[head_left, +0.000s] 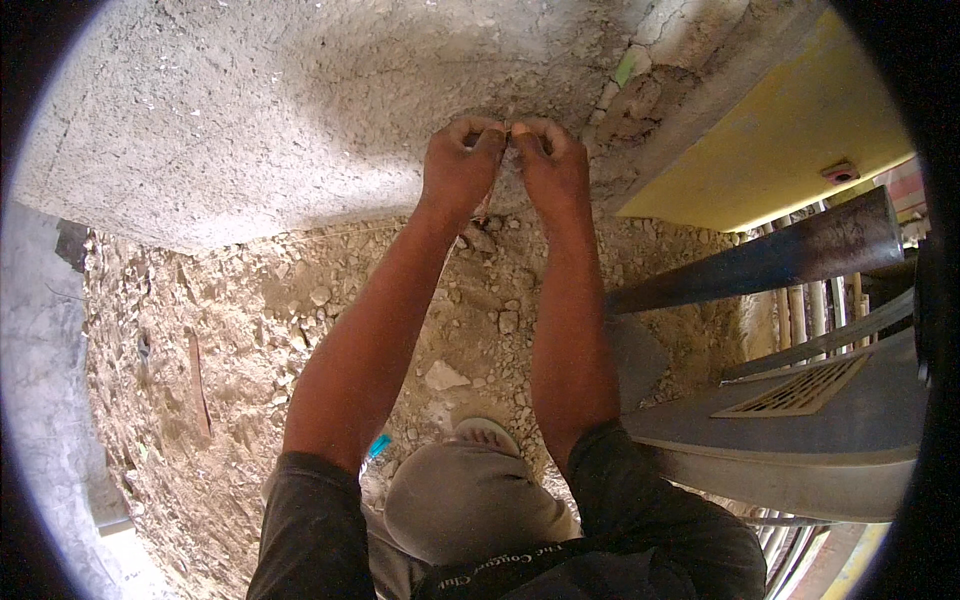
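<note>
Both arms reach forward to a rough grey plastered wall (220, 110). My left hand (462, 165) is closed, thumb and fingertips pinched together. Right beside it, my right hand (552, 170) is closed in a similar pinch, and the fingertips of the two hands nearly meet. What lies between the fingertips is too small to make out. A thin pale strand (486, 205) shows just below the hands, between the wrists; whether either hand holds it I cannot tell.
Loose stones and rubble (320, 295) cover the dirt ground. On the right are a yellow panel (770, 130), a dark metal pipe (780, 255) and a grey surface with a slotted grille (795, 388). A turquoise object (379, 445) lies near my left elbow. My sandalled foot (487, 433) is below.
</note>
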